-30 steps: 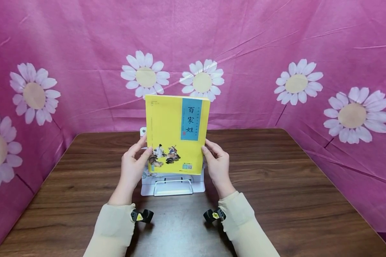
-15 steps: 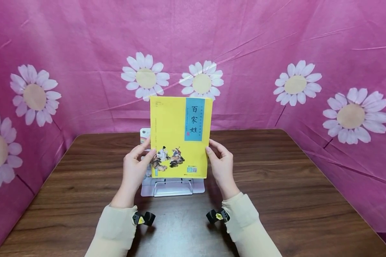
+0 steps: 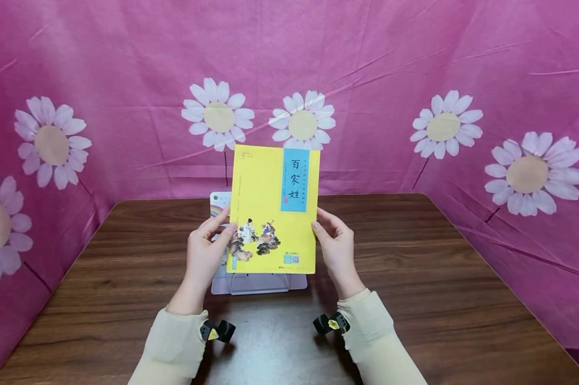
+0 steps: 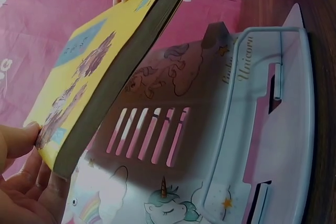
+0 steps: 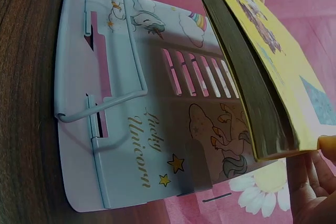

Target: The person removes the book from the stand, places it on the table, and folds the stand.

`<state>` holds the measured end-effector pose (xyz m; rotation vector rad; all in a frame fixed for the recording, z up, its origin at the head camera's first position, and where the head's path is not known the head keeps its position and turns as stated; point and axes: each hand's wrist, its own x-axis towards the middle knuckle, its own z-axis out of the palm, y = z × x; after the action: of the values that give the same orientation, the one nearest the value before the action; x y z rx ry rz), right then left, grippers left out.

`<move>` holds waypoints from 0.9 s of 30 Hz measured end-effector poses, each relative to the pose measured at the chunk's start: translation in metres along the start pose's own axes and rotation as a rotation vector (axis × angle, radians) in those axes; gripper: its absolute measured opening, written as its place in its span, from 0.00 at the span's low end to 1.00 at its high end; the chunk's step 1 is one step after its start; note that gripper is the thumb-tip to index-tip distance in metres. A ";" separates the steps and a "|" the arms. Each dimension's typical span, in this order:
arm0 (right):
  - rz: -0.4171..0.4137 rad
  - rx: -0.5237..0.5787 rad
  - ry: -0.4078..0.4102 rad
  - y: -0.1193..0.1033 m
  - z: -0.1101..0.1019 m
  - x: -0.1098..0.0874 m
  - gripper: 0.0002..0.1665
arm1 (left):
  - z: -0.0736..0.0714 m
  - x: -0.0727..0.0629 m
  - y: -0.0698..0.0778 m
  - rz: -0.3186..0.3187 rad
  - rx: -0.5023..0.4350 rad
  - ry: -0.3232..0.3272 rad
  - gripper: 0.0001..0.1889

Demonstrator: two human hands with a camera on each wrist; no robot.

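A yellow book (image 3: 270, 235) with a blue title panel is held upright in front of a book stand (image 3: 222, 283), its cover facing me. My left hand (image 3: 205, 251) pinches the book's left edge, thumb on the cover and fingers behind. On the opposite edge my right hand (image 3: 335, 248) grips it the same way. Both wrist views show the book's lower edge apart from the stand's slotted, unicorn-printed back plate (image 4: 173, 93). A wire page holder (image 5: 105, 109) spans the front of the stand. In the head view the book hides most of the stand.
The stand rests on a dark wooden table (image 3: 439, 299). Behind and beside the table hangs a pink cloth (image 3: 366, 48) printed with large white daisies. Small black wrist cameras (image 3: 218, 331) are strapped at both sleeves.
Both hands have carried the book slightly to the right and a little lower or nearer. More of the stand's upper left corner now shows. The stand has stayed in place.
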<state>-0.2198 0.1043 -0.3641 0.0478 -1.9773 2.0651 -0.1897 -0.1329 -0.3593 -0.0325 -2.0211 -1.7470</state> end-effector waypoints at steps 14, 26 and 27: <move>0.025 0.027 -0.018 -0.014 -0.014 -0.004 0.21 | 0.006 -0.006 0.010 -0.013 -0.021 -0.030 0.20; 0.062 -0.025 -0.048 -0.021 -0.036 -0.012 0.23 | 0.012 -0.012 0.014 0.064 0.009 -0.073 0.19; 0.068 -0.030 -0.045 -0.021 -0.038 -0.012 0.23 | 0.013 -0.013 0.014 0.068 0.008 -0.080 0.19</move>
<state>-0.1976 0.1398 -0.3483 0.0210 -2.0633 2.0930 -0.1781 -0.1145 -0.3518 -0.1694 -2.0581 -1.7203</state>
